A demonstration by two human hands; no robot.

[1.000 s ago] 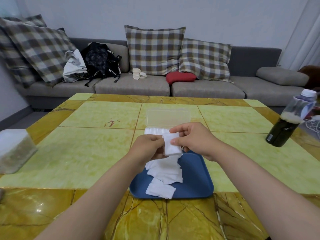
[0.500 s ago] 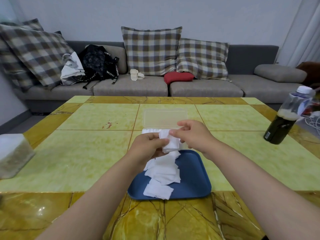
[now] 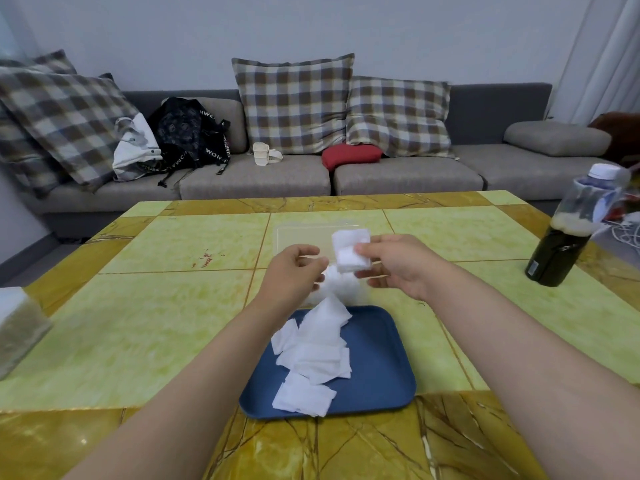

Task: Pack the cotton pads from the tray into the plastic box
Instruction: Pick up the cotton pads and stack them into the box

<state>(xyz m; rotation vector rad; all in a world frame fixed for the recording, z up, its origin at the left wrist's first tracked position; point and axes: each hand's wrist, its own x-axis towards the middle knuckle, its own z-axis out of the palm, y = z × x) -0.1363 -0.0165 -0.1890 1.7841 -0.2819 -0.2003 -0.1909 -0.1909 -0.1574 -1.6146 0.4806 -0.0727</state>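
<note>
Since half a second ago your hands have split apart: your right hand (image 3: 394, 263) has lifted its small stack of cotton pads (image 3: 351, 250) up and away from your left hand (image 3: 294, 271), where before both hands pinched the stack together. Right hand now: palm turned left, thumb on the near face of the stack, fingers behind it, closed on the pads. Forearm comes in from lower right, wrist roughly level. Left hand: fingers curled inward, thumb and fingertips near each other; can't tell if they pinch anything, though blurred white pad material (image 3: 337, 284) shows just right of and below those fingertips. Left forearm comes in from lower left.

The held stack sits between the two hands, nearer your right fingers, in front of the clear plastic box (image 3: 301, 237), which lies on the table (image 3: 138, 313) just beyond both sets of fingertips. Loose cotton pads (image 3: 313, 355) lie heaped on the blue tray (image 3: 377, 372), below and nearer than your hands.

Writing: white letters on the black backpack (image 3: 188, 135) straps on the sofa, only partly legible, "WOM..." on one strap. Label on the dark bottle (image 3: 568, 237), well right of your right hand, too small to read.
</note>
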